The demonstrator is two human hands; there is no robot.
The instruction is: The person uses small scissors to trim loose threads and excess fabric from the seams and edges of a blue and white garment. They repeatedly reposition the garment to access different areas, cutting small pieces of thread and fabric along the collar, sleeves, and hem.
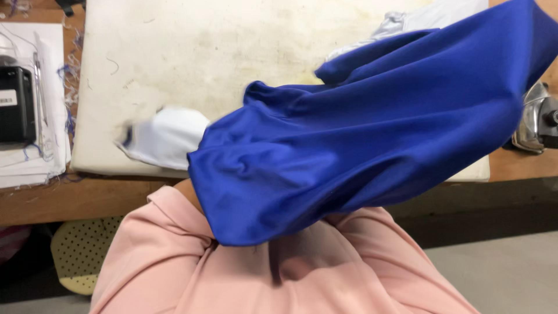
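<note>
Over the near edge of the padded board (174, 70), a blue garment (372, 134) is held up, a blurred white piece (165, 136) showing at its left end. Both hands are hidden under the cloth, so their grip cannot be told; they are probably inside it.

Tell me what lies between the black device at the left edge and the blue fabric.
In the head view, stained cream padding and a blurred white cloth piece lie between the black device and the blue fabric.

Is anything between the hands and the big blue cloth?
Nothing visible is. The shiny royal-blue fabric drapes right over both forearms in pink sleeves, so the hands themselves are hidden under it. A blurred white cloth piece sticks out at its left edge, above the stained cream pressing pad.
</note>
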